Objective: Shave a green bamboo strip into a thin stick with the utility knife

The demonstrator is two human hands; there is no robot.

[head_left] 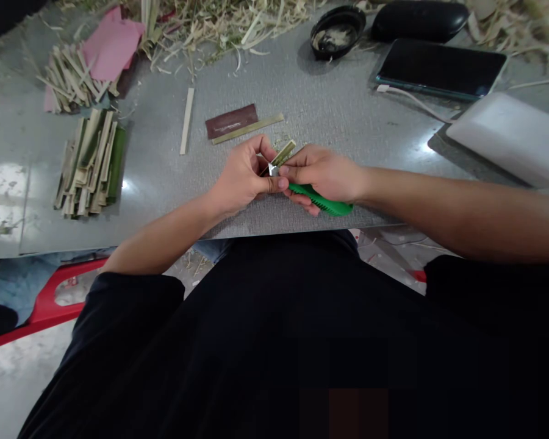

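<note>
My left hand [243, 177] is closed around a short bamboo strip [284, 152] whose pale end sticks out between both hands. My right hand [321, 175] grips a green-handled utility knife [322, 201]; its short metal blade [272, 169] rests against the strip near my left thumb. Both hands hover just above the near edge of the grey table [329, 116].
A stack of cut bamboo strips [91, 163] lies at the left, a looser pile [71, 79] with a pink cloth [112, 46] behind it. Single strips [187, 120] [247, 128], a brown card [231, 121], a black bowl [337, 30], a phone [441, 67], a white box [512, 137].
</note>
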